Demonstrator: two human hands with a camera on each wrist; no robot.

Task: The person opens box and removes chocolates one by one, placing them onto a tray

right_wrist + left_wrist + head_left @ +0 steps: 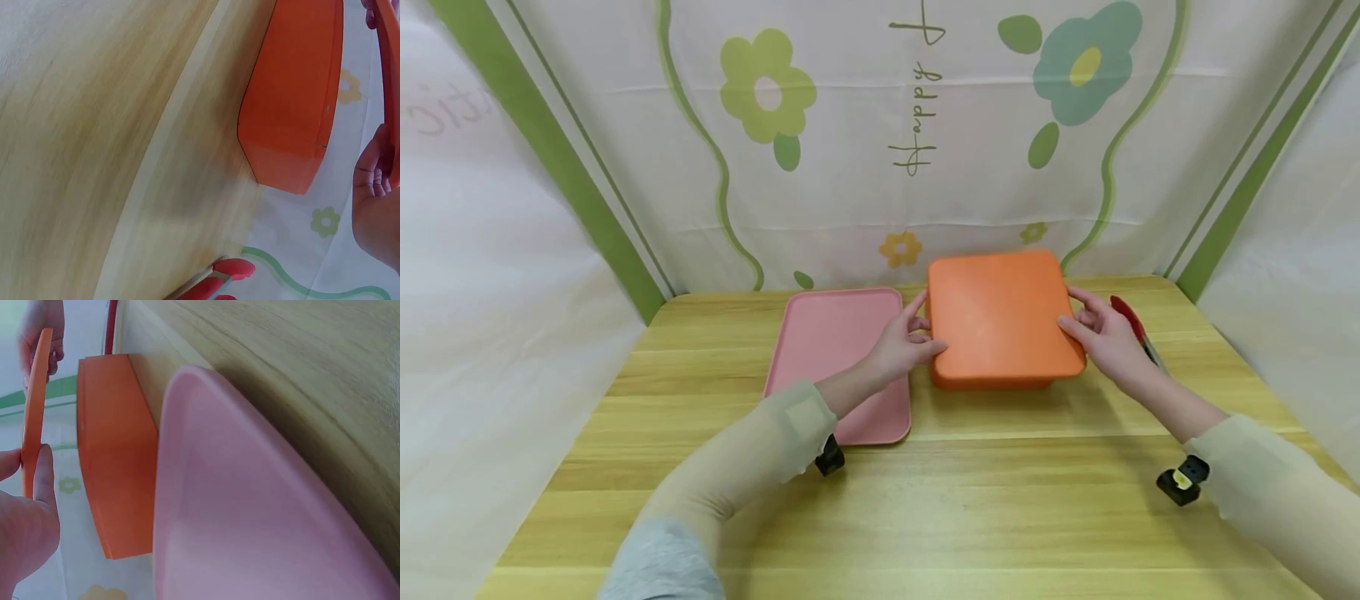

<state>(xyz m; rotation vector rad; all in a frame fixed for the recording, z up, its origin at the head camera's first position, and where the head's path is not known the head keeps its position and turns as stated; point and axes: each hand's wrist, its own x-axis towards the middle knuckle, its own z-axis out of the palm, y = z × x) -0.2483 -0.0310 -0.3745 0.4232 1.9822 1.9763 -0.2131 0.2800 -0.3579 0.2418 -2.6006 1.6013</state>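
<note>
1. Your left hand (901,340) pinches the left edge of the orange lid (1003,315); your right hand (1108,340) grips its right edge. The hands are well apart, one at each side.
2. The lid is held clear above the orange box (119,456), which stands on the worktop (962,508) near the patterned cloth (917,192).
3. To your left, a pink tray (831,333) lies just beside the box.
4. Beyond your right hand lies a red-tipped utensil (1127,317), partly hidden in the head view.
</note>
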